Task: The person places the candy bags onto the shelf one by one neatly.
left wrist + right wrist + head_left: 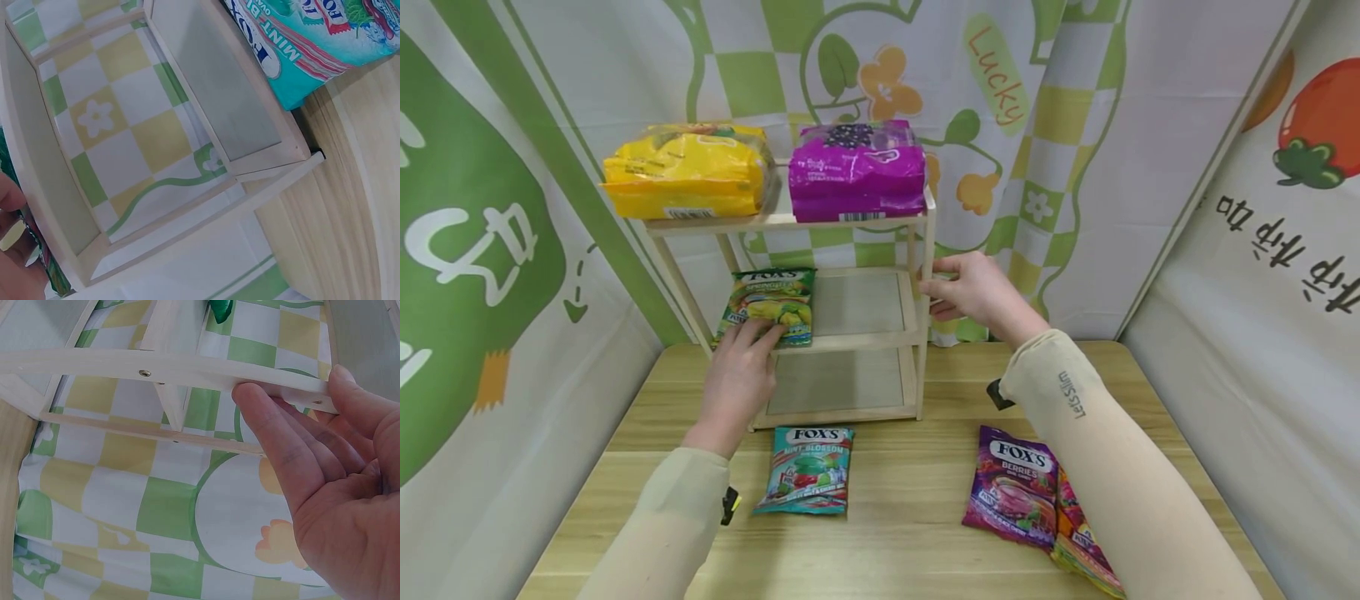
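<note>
My left hand [741, 375] grips the lower part of a green Fox's candy bag [772, 293], which lies on the middle shelf of a small wooden rack [820, 343]. At the left edge of the left wrist view, curled fingers [11, 195] show beside that bag, whose dark green edge lies against the shelf. With thumb and fingers on either side, my right hand [981, 293] holds the rack's right front post [206, 370]. In front of the rack, a teal mint Fox's candy bag [811, 471] lies on the table.
A yellow bag [688, 175] and a purple bag [857, 171] lie on the rack's top. On the table [902, 517] at right are a purple berries candy bag [1011, 487] and an orange-pink bag [1078, 537], partly behind my right forearm. Printed curtains stand behind and at both sides.
</note>
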Available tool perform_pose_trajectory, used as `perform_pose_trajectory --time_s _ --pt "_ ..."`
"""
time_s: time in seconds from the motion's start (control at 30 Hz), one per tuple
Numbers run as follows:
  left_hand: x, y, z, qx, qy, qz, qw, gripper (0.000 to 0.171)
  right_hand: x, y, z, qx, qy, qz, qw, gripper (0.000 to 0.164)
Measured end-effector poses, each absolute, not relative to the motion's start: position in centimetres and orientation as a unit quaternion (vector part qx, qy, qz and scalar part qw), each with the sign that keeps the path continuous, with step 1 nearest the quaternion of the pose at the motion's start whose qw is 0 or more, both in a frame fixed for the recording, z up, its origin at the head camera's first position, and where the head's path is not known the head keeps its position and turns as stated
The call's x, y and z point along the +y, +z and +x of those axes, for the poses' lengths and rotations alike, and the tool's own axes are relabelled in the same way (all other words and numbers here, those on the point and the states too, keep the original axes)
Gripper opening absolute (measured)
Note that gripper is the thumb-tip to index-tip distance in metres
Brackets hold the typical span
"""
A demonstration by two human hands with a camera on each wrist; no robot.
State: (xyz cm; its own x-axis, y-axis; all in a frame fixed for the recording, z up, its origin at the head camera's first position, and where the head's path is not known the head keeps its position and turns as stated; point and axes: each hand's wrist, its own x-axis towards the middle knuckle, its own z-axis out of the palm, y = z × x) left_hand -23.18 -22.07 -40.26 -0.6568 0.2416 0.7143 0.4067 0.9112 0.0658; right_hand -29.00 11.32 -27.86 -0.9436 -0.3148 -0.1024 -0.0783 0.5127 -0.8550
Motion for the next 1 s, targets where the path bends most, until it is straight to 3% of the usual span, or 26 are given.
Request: perform_pose_trajectory --time_s 0.27,0.67,1.0 --pt "-21.9 -40.3 -22.6 -0.918 -0.089 -0.17 0.348 0.038 11.2 -27.9 -29.0 0.862 -0.478 -0.113 0.122 0.063" --pt "-22.1 -41.5 -21.4 -0.909 -0.089 -0.173 0.368 0.05 11.1 -27.9 -29.0 0.86 -0.481 -0.114 0.125 0.064" --pt "-22.1 -42.1 -20.1 -0.91 -0.101 -0.161 0.368 0.05 11.2 -27.9 -28.9 0.856 -0.489 -0.113 0.127 0.063"
